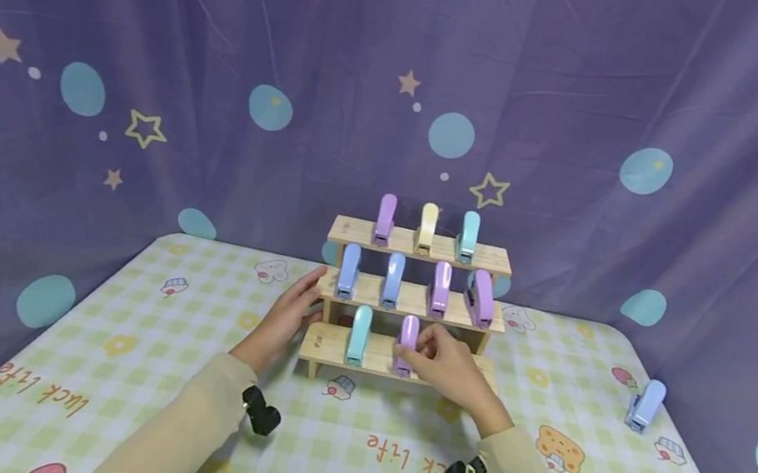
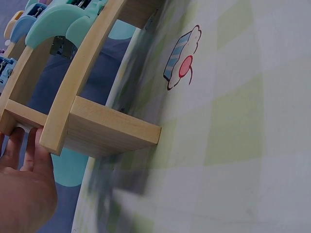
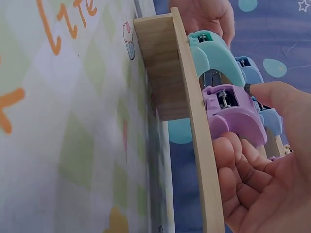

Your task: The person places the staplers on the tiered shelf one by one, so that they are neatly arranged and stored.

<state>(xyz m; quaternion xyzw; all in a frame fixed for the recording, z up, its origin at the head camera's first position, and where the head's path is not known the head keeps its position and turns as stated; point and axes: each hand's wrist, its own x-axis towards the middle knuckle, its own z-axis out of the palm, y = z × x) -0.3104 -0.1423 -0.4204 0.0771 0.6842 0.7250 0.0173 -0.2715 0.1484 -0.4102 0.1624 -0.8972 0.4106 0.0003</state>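
Observation:
A three-tier wooden rack (image 1: 327, 342) holds several small staplers. On the lowest tier my right hand (image 1: 453, 370) pinches a purple stapler (image 1: 408, 341), its thumb on one side and curled fingers on the other, as the right wrist view shows. Just left of it stands a teal stapler (image 1: 359, 334). My left hand (image 1: 289, 312) rests against the rack's left end near the middle tier, fingers extended; its fingertips are partly hidden behind the wood in the left wrist view.
Blue staplers (image 1: 393, 281) and purple staplers (image 1: 441, 290) line the middle tier. The top tier carries purple (image 1: 385, 219), cream (image 1: 427, 229) and teal (image 1: 469, 236) ones. A blue stapler (image 1: 646, 406) lies near the right edge of the checked tablecloth (image 1: 173, 369). A purple curtain (image 1: 350, 54) hangs behind.

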